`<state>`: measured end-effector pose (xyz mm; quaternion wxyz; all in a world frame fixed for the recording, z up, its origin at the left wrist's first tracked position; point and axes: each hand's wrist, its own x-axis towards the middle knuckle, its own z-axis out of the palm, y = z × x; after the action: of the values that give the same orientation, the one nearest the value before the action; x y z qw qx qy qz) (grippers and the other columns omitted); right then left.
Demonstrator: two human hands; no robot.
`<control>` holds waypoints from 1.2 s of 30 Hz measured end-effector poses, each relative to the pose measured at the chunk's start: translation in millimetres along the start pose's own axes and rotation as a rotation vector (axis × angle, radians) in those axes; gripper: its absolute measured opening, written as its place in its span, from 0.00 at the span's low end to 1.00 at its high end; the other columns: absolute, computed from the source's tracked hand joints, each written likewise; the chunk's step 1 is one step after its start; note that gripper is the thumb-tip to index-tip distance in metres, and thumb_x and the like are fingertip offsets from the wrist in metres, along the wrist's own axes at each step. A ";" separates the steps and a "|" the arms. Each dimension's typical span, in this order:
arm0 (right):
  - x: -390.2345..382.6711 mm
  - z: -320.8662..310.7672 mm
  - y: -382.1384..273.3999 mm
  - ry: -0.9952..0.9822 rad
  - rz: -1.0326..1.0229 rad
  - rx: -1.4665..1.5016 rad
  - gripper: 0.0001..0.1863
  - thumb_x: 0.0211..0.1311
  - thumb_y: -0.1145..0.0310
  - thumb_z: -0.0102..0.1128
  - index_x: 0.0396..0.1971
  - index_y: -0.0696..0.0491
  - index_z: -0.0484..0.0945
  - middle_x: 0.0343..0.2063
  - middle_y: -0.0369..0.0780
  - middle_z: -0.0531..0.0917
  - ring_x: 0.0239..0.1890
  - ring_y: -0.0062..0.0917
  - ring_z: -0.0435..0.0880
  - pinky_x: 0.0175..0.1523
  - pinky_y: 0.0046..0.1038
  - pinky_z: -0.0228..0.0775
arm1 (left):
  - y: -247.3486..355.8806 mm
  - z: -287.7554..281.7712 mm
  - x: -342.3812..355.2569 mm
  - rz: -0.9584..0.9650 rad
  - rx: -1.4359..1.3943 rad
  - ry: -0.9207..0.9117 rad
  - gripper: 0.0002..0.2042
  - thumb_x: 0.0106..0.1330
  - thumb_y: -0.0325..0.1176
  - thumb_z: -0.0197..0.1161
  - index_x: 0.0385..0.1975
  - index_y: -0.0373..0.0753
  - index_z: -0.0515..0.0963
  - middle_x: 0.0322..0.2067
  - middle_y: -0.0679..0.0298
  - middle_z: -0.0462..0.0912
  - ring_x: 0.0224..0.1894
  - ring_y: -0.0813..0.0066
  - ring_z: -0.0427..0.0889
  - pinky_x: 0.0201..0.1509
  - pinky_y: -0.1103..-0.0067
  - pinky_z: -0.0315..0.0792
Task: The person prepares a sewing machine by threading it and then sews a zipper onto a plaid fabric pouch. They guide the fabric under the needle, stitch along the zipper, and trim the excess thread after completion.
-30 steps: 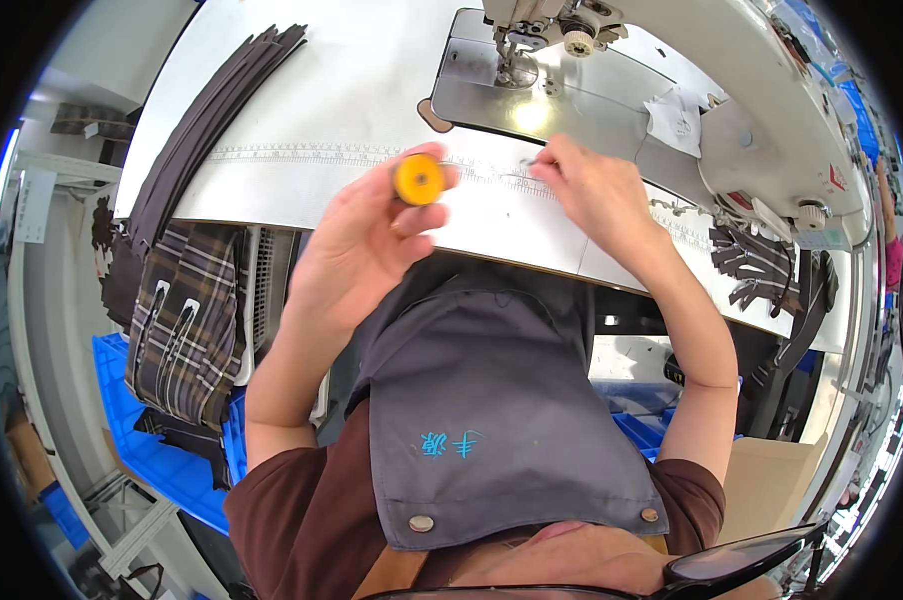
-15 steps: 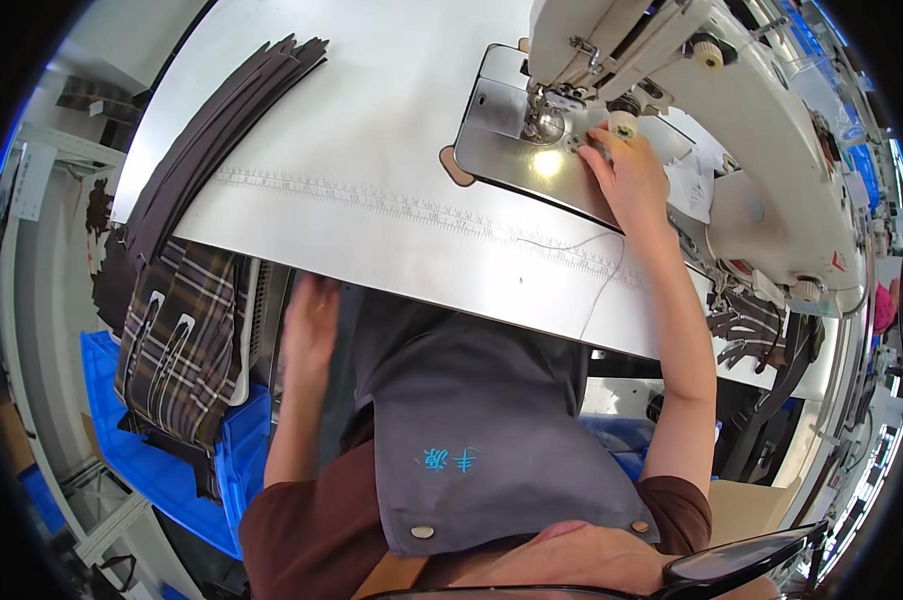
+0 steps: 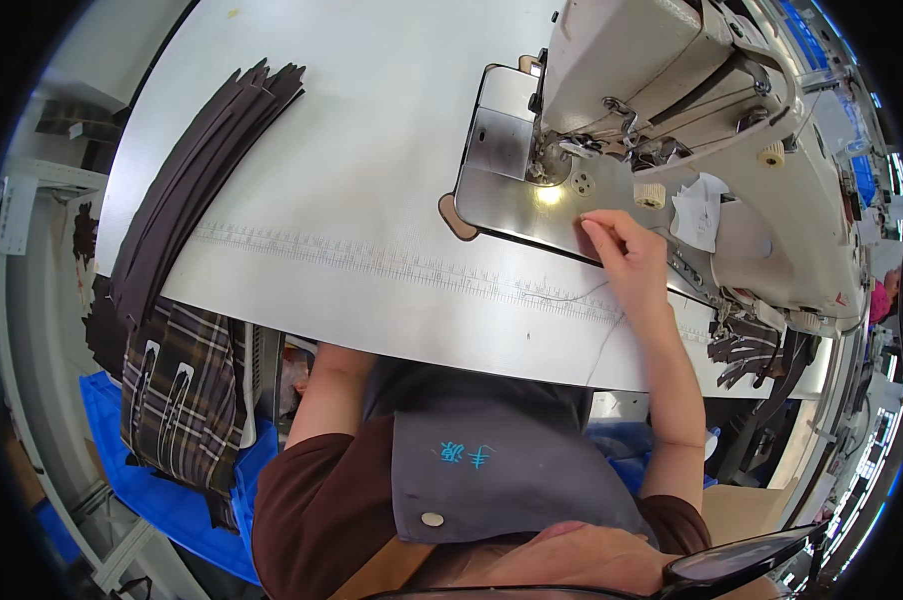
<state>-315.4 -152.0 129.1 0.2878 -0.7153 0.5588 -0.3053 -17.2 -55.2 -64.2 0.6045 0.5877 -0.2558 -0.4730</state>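
Note:
My right hand (image 3: 634,262) is over the front edge of the sewing machine's metal bed plate (image 3: 502,205). Its thumb and fingertips are pinched together; whatever they may hold is too small to make out. Behind it are the needle area and presser foot (image 3: 552,165) of the white sewing machine (image 3: 772,215), with a lit spot on the plate. A loose dark thread (image 3: 572,298) lies on the white table (image 3: 372,310) by my right wrist. My left forearm (image 3: 334,390) reaches under the table's front edge, which hides that hand.
Dark fabric strips (image 3: 197,190) lie stacked on the table's left. Below them, plaid fabric pieces (image 3: 187,390) hang over a blue bin (image 3: 152,490). More dark pieces (image 3: 747,350) lie right of my right forearm. A crumpled white paper (image 3: 700,212) is against the machine.
My right hand has drawn back from beside the needle area toward the front of the bed plate. My left hand has gone from beside the table edge to under it. The view has shifted.

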 end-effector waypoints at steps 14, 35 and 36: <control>7.5 9.6 8.6 0.105 -0.142 -0.081 0.05 0.56 0.71 0.61 0.32 0.54 0.82 0.18 0.38 0.80 0.18 0.23 0.77 0.26 0.21 0.68 | 9.1 -3.4 -3.9 0.067 0.262 -0.013 0.20 0.64 0.37 0.57 0.53 0.33 0.69 0.51 0.52 0.72 0.56 0.64 0.70 0.54 0.71 0.68; 4.8 0.8 3.3 0.071 -0.096 -0.118 0.05 0.55 0.68 0.61 0.30 0.52 0.81 0.20 0.39 0.81 0.20 0.31 0.79 0.27 0.26 0.69 | 10.4 1.9 1.5 0.231 0.649 -0.151 0.20 0.64 0.36 0.57 0.53 0.32 0.68 0.51 0.50 0.72 0.56 0.63 0.70 0.53 0.70 0.69; -4.7 -2.6 2.8 0.077 -0.137 -0.158 0.05 0.54 0.69 0.61 0.30 0.53 0.80 0.21 0.39 0.81 0.20 0.31 0.79 0.27 0.27 0.69 | 8.7 3.1 -0.4 0.248 0.683 -0.177 0.20 0.64 0.36 0.57 0.53 0.32 0.68 0.51 0.50 0.72 0.56 0.63 0.70 0.52 0.70 0.69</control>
<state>-320.0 -148.2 128.1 0.1874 -0.7600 0.5415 -0.3067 -17.7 -57.5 -55.3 0.4020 0.6769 -0.5192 -0.3325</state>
